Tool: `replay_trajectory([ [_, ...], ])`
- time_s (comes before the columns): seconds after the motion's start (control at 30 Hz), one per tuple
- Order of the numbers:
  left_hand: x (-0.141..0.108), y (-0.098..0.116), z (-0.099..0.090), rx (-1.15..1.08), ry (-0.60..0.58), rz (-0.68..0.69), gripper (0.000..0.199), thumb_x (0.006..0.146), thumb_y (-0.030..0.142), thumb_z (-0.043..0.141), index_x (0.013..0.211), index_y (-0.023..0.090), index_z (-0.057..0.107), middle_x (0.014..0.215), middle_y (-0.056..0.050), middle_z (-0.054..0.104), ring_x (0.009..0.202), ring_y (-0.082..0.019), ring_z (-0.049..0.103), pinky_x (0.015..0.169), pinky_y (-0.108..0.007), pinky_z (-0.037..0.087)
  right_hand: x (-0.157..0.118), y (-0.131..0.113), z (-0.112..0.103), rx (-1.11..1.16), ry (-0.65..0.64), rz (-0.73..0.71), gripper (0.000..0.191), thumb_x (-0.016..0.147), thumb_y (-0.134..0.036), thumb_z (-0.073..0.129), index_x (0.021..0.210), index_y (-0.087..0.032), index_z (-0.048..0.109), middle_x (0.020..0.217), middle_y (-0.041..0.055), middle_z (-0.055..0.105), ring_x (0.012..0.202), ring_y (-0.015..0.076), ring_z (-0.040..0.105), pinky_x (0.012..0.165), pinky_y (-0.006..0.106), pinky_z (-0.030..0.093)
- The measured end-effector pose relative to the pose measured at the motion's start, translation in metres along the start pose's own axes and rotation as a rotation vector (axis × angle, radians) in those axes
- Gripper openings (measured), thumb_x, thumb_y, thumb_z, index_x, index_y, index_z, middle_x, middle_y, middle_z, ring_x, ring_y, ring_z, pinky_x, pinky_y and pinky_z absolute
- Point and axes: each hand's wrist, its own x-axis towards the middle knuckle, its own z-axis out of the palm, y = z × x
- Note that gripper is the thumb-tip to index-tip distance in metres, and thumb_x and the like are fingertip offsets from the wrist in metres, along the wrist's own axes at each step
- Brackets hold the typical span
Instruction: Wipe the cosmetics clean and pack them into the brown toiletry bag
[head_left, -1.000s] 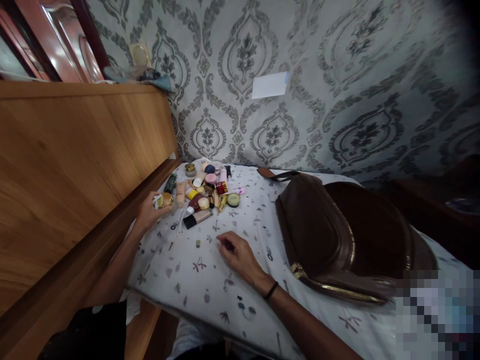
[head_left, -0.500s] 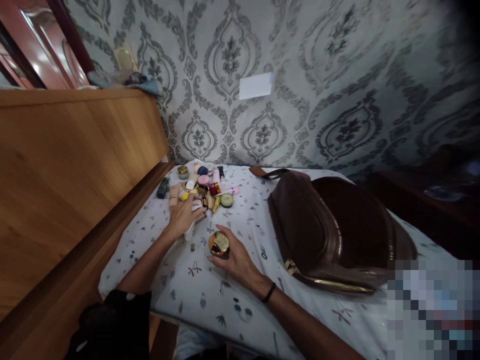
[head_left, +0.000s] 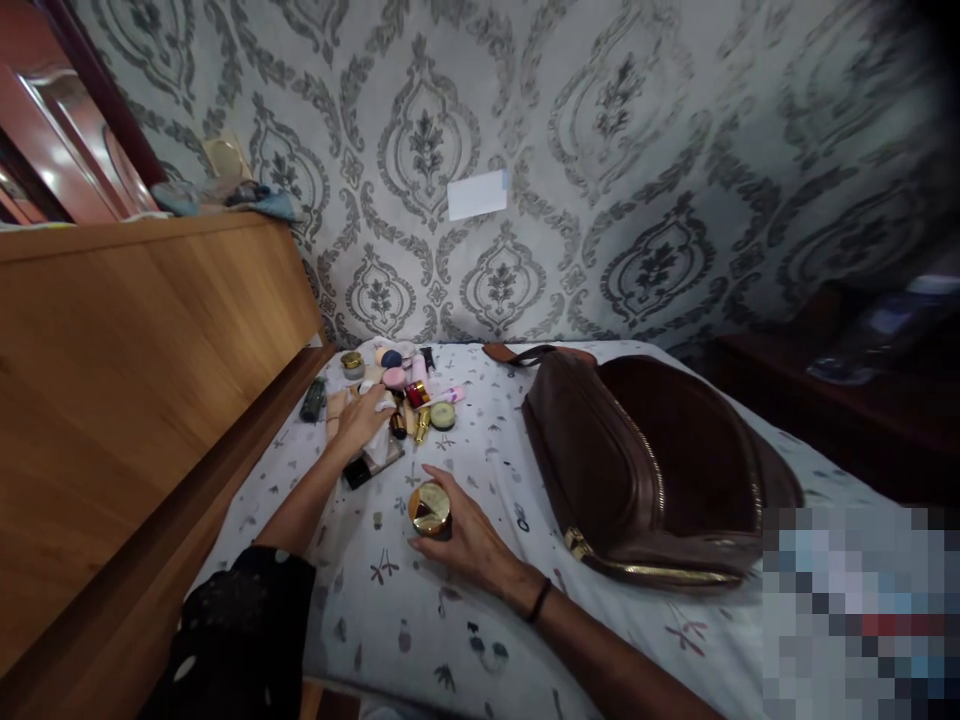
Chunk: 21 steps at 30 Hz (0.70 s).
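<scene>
In the head view, my right hand [head_left: 469, 545] is closed round a jar with a shiny gold lid [head_left: 430, 509], held low over the printed sheet [head_left: 517, 620]. My left hand [head_left: 361, 420] reaches over the near left part of a heap of cosmetics; its fingertips are hard to make out among the items. White tissue [head_left: 379, 444] lies by its palm, and a flat black-ended case [head_left: 373, 465] rests just nearer. Close to this hand are a pink round pot [head_left: 394, 378], a red and gold bottle [head_left: 417, 393], a gold tube [head_left: 422, 426] and a pale green round tub [head_left: 442, 416].
A brown leather bag [head_left: 600, 460] with gold zips lies to the right. At the heap's left are a dark green bottle [head_left: 313, 399] and a gold-lidded jar [head_left: 352, 364]. A wooden panel [head_left: 165, 370] borders the left side; a patterned wall [head_left: 525, 230] stands behind.
My left hand has shifted from the tissue deeper into the heap, uncovering the black-ended case. My right hand keeps hold of the jar. The camera view has turned slightly.
</scene>
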Motion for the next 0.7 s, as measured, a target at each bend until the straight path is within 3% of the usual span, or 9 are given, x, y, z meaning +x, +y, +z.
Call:
replay_trajectory([
  [0.13,-0.005,-0.002,0.006,0.008,0.038,0.030,0.037,0.095,0.030,0.049,0.130,0.018,0.052,0.113,-0.012,0.071,0.107,-0.028,0.065,0.087,-0.038,0.049,0.002,-0.001,-0.002,-0.028,-0.023,0.001,0.094,0.065,-0.024,0.083,0.147,-0.021,0.037,0.130,0.0129,0.059,0.122,0.0288,0.058,0.106,0.043,0.045],
  [0.3,-0.050,-0.001,0.014,0.024,0.031,0.207,0.030,0.097,0.028,0.046,0.123,0.022,0.059,0.123,-0.012,0.062,0.117,-0.027,0.058,0.097,-0.040,0.047,0.002,-0.004,-0.003,-0.028,-0.053,0.030,0.096,0.065,-0.021,0.082,0.148,-0.019,0.034,0.121,0.0107,0.062,0.119,0.0276,0.059,0.104,0.042,0.046],
  [0.43,-0.076,-0.011,0.017,0.118,-0.008,0.383,0.033,0.096,0.039,0.049,0.122,0.023,0.062,0.118,-0.013,0.059,0.116,-0.030,0.054,0.092,-0.040,0.049,0.001,-0.006,-0.004,-0.027,-0.058,0.026,0.094,0.066,-0.023,0.081,0.148,-0.019,0.035,0.119,0.0104,0.062,0.118,0.0275,0.059,0.103,0.041,0.046],
  [0.53,-0.075,-0.024,0.014,0.222,-0.027,0.478,0.036,0.098,0.040,0.046,0.126,0.023,0.060,0.116,-0.014,0.059,0.114,-0.029,0.053,0.087,-0.038,0.050,0.001,-0.005,-0.004,-0.026,-0.042,0.016,0.094,0.066,-0.024,0.082,0.147,-0.019,0.036,0.119,0.0104,0.063,0.115,0.0273,0.061,0.102,0.041,0.047],
  [0.7,-0.063,-0.033,0.011,0.252,-0.025,0.434,0.031,0.097,0.035,0.048,0.123,0.027,0.063,0.120,-0.013,0.059,0.115,-0.029,0.053,0.085,-0.037,0.049,0.001,0.000,-0.001,-0.022,-0.027,0.000,0.097,0.065,-0.024,0.082,0.149,-0.021,0.034,0.119,0.0096,0.062,0.113,0.0264,0.062,0.101,0.041,0.048],
])
